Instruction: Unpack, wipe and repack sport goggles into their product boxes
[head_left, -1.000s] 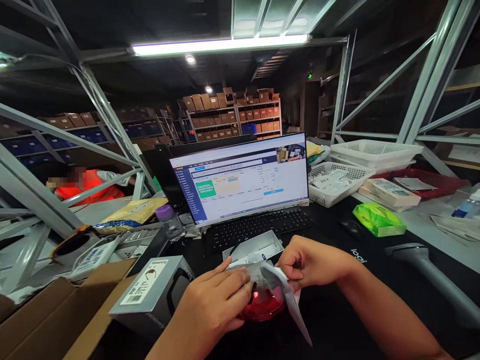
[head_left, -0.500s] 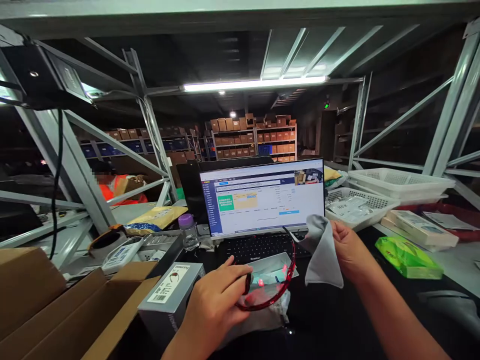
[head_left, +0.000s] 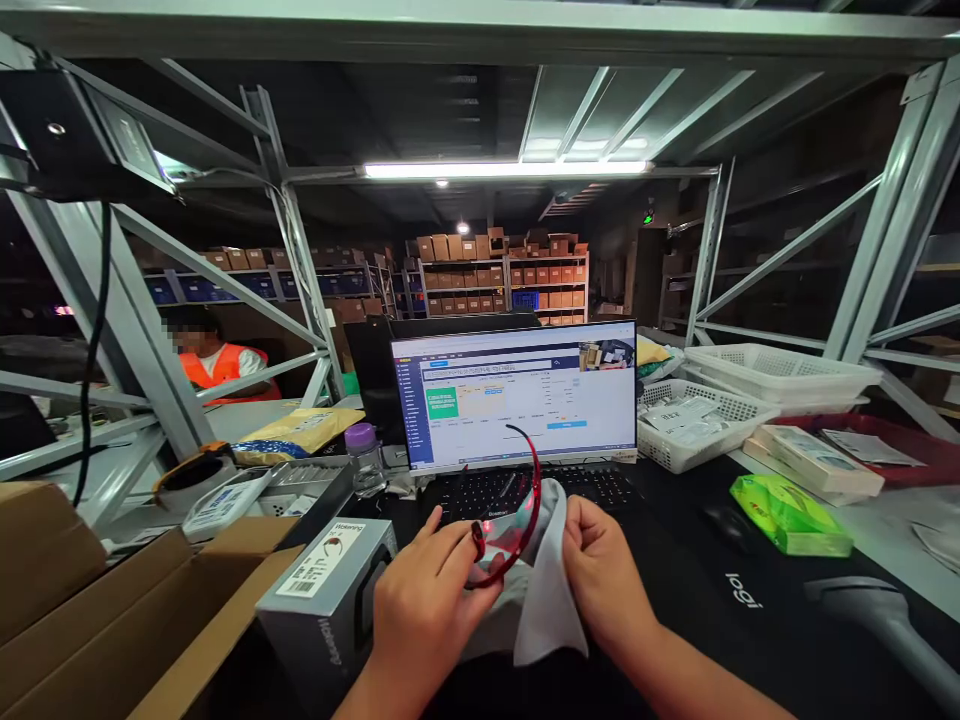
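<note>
My left hand (head_left: 429, 592) grips the near end of a thin red curved band (head_left: 534, 500), shaped like a headband or eyewear frame, with small glowing red spots on it. The band's far end rises in front of the monitor. My right hand (head_left: 604, 560) pinches a light grey cloth (head_left: 551, 590) that hangs down beside the band. The cloth's upper part is behind or against the band; whether it touches I cannot tell. Below the hands is something pale, mostly hidden. Left of my left hand stands a grey product box (head_left: 322, 590) with a white label.
Ahead are a monitor (head_left: 517, 400) and a black keyboard (head_left: 600, 490). An open carton (head_left: 187, 620) and a purple-capped bottle (head_left: 365, 465) are on the left. On the right are a green packet (head_left: 791, 515), a scanner (head_left: 870, 600) and white baskets (head_left: 697, 430). A person in an orange vest (head_left: 225, 370) sits beyond.
My right hand has brought the grey cloth left and down to the red band. My left hand has shifted slightly, and the band is turned more upright. The view has moved a little.
</note>
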